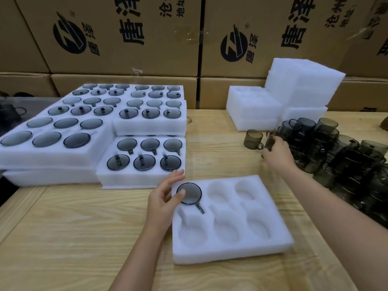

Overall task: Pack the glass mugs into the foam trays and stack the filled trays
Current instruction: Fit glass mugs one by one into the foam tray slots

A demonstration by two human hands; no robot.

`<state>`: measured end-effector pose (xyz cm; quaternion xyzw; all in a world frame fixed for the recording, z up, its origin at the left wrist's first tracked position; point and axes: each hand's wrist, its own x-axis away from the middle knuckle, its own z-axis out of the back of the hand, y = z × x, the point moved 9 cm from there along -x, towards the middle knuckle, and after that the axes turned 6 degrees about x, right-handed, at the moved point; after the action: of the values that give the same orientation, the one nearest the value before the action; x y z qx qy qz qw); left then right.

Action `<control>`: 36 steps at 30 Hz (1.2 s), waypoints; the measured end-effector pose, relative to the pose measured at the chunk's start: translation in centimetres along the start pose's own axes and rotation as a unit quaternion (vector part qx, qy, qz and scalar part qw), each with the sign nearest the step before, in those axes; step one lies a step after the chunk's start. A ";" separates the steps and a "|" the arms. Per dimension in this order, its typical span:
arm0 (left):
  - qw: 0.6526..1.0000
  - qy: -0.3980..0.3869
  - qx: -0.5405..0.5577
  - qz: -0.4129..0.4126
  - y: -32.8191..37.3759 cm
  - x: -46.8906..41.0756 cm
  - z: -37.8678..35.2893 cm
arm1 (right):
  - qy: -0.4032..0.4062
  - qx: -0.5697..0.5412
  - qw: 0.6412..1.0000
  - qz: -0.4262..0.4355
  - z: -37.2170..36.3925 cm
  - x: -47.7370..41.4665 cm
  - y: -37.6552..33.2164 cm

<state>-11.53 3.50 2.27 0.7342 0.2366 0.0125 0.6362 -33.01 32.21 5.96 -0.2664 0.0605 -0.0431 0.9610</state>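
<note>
A white six-pocket foam tray [231, 246] lies on a wooden table [84, 227]. One dark glass mug [190, 194] sits in its far-left pocket. The left hand [165, 198] rests at that corner, fingers loosely spread, the thumb touching the mug's edge. The right hand [277, 152] reaches to a pile of loose mugs [346, 158] on the right, fingers curled round a second mug [269, 141]. Filled trays [144, 162] are stacked at left, empty trays [252, 106] behind, before cardboard boxes [126, 38].
</note>
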 end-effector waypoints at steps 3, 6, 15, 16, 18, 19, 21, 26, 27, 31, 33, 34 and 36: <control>1.000 0.023 -0.009 -0.013 0.0 0.1 0.4 | -0.045 0.056 0.997 -0.015 -1.1 -1.5 1.2; 0.999 0.045 -0.013 -0.020 0.2 0.2 1.0 | -0.026 0.108 0.994 0.018 -1.2 -1.4 0.5; 0.997 -0.001 -0.072 0.000 0.6 -0.3 0.5 | -0.018 0.104 0.986 0.127 -0.3 3.8 -1.9; 0.995 -0.003 -0.098 -0.001 0.9 -0.3 0.4 | -0.014 0.086 0.986 0.145 0.3 4.4 -2.3; 0.989 0.005 -0.145 -0.017 2.1 -0.5 0.3 | 0.008 0.034 0.982 0.184 2.1 5.6 -3.4; 0.988 0.006 -0.153 -0.029 3.0 -0.6 0.0 | 0.018 0.006 0.978 0.206 3.0 6.5 -4.1; 0.990 -0.014 -0.137 -0.038 4.4 -0.9 -1.4 | 0.013 -0.048 0.967 0.251 4.3 8.7 -5.8; 0.985 -0.126 -0.118 0.022 4.4 -1.4 -6.6 | -0.118 -0.019 0.928 0.353 2.8 14.7 -9.6; 0.981 -0.140 -0.133 0.027 4.2 -1.2 -7.3 | -0.133 -0.008 0.923 0.362 2.3 15.3 -9.8; 0.970 -0.146 -0.194 0.027 3.6 -0.6 -8.2 | -0.155 -0.010 0.922 0.355 1.1 16.2 -9.4; 0.972 -0.127 -0.197 0.022 3.6 -0.6 -8.0 | -0.159 -0.007 0.918 0.362 0.7 16.3 -9.4; 0.974 -0.113 -0.196 0.021 3.7 -0.6 -7.9 | -0.163 -0.003 0.916 0.367 0.6 16.4 -9.5; 0.978 -0.092 -0.188 0.021 3.8 -0.6 -7.6 | -0.175 0.001 0.913 0.369 0.3 16.4 -9.6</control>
<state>-13.19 10.03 7.48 0.6042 0.1549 0.0026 0.7817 -17.26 22.28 9.64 -0.2271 -0.0145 0.3621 0.9039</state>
